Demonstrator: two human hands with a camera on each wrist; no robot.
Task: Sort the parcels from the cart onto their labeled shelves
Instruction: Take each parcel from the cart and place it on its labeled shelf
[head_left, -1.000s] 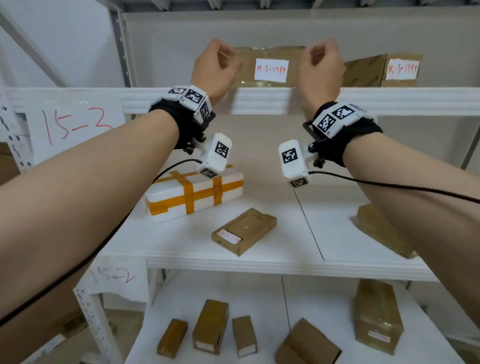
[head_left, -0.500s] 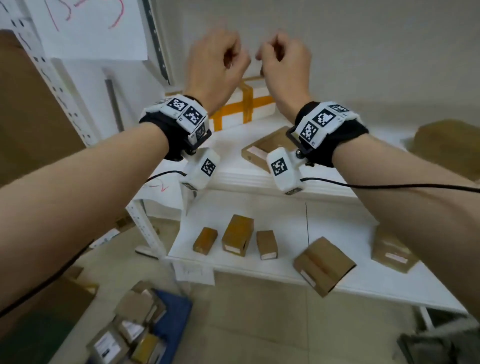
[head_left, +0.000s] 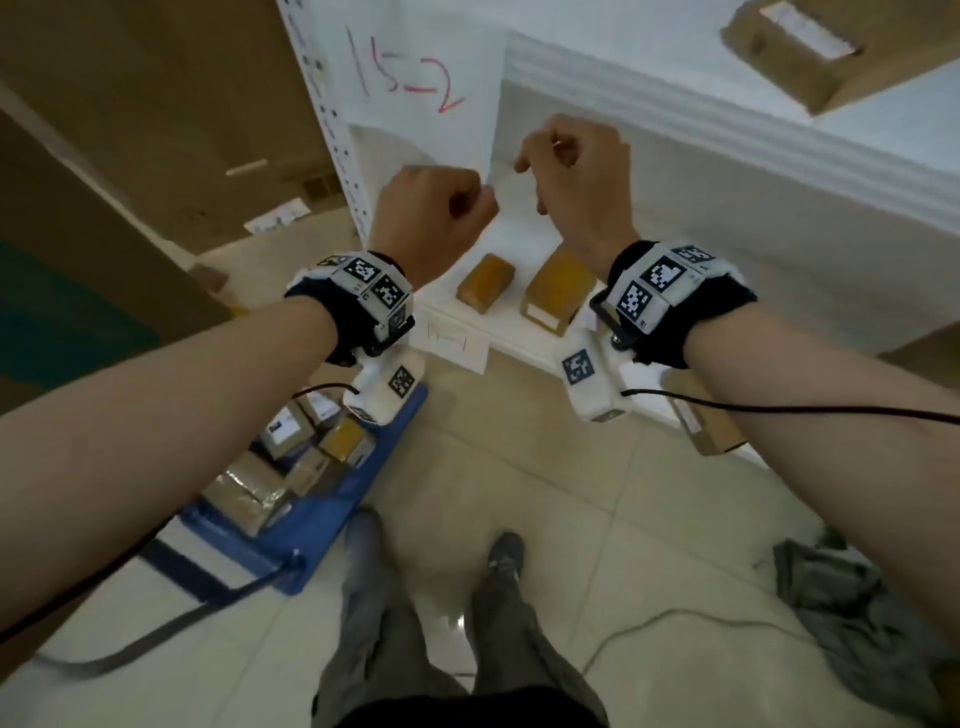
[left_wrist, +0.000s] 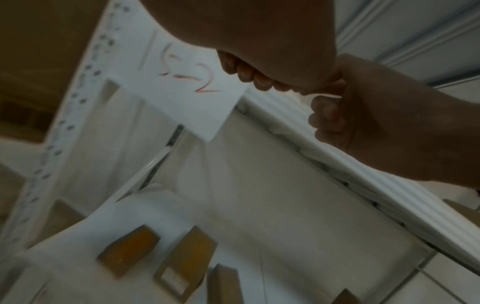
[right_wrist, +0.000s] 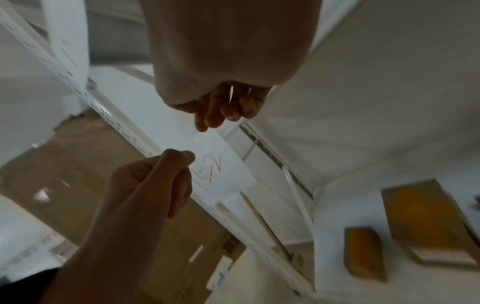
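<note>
Brown parcels (head_left: 291, 462) crowd the blue cart (head_left: 332, 525) (two (head_left: 558, 291) lie shelved).

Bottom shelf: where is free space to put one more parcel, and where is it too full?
On the bottom shelf, the white board behind the small amber parcel and the taller brown parcel, toward the back wall, is bare. The front edge is crowded: those two stand side by side there. The blue cart is packed with parcels.

Parcel stockroom: white labeled shelving (head_left: 727, 156), boxes, blue cart (head_left: 332, 514).
</note>
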